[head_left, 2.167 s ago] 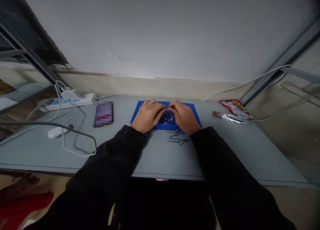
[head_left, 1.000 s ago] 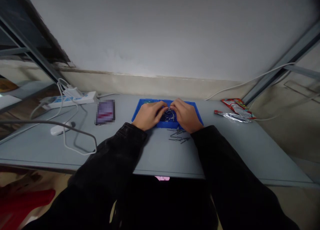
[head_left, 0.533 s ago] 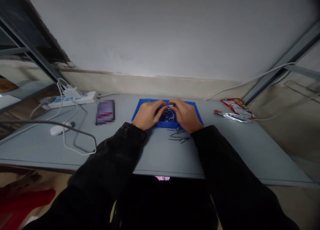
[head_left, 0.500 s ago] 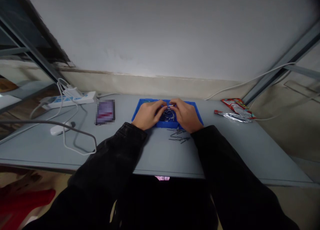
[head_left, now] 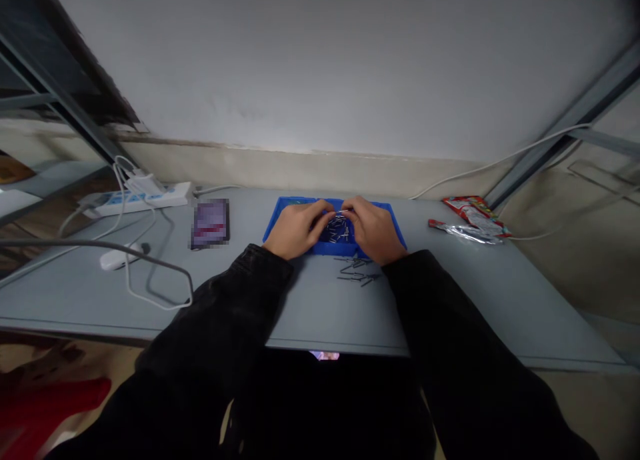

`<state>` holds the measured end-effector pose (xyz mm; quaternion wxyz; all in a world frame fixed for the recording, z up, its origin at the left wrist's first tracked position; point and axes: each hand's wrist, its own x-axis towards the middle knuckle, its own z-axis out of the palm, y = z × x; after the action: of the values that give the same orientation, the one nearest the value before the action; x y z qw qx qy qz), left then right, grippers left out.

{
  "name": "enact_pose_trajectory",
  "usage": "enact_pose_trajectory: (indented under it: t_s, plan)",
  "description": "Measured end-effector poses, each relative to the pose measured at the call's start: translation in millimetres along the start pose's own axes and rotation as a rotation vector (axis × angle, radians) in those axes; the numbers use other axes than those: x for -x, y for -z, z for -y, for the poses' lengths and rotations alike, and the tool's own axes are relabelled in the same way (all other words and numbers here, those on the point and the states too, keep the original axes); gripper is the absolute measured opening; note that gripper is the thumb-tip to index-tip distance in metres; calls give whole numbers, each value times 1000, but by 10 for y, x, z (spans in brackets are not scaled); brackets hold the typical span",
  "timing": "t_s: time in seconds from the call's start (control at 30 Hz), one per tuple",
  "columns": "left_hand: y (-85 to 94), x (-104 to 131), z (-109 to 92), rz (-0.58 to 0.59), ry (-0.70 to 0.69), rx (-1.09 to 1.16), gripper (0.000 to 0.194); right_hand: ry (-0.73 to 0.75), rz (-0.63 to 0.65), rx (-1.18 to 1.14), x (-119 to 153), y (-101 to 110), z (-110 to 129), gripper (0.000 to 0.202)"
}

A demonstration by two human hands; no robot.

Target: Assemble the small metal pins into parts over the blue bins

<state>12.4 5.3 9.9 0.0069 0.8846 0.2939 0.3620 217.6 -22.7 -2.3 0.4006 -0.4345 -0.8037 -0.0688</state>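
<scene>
A blue tray (head_left: 331, 249) stands on the grey table (head_left: 320, 313), with several small metal pins (head_left: 338, 231) inside it. Over its left part, my left hand (head_left: 299, 227) is closed, fingertips pinched at one end of a thin metal pin (head_left: 341, 213). My right hand (head_left: 373, 229), over the tray's right part, pinches the other end of that pin. Several more metal pins (head_left: 353, 275) lie loose on the table in front of the tray, near my right wrist.
At the left are a white power strip (head_left: 173, 197) with cables, a white adapter (head_left: 116, 259) and a blurred purple packet (head_left: 211, 224). A red packet (head_left: 473, 213) and a silver wrapper (head_left: 470, 233) lie at the right. A wall rises behind the table.
My right fingertips have shifted very slightly at the pin between my hands. Otherwise both hands and the tray stay in place.
</scene>
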Motion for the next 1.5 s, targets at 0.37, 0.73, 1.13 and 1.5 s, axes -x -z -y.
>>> enact_pose_trajectory:
  t_s: [0.37, 0.73, 1.13, 1.5]
  plan:
    - [37, -8, 30, -27, 22, -15, 27, 5, -85, -6, -2, 76, -69, 25]
    - [37, -11, 7, 114, -25, 24, 26, 54, 20, -72, 27, -2, -18, 23]
    - [96, -39, 55, 37, -30, 2, 26, 0, -19, 48, -21, 57, 13, 32]
    - [53, -59, 140, 18, -13, -130, 34, 3, -55, 131, -23, 40, -184, 27]
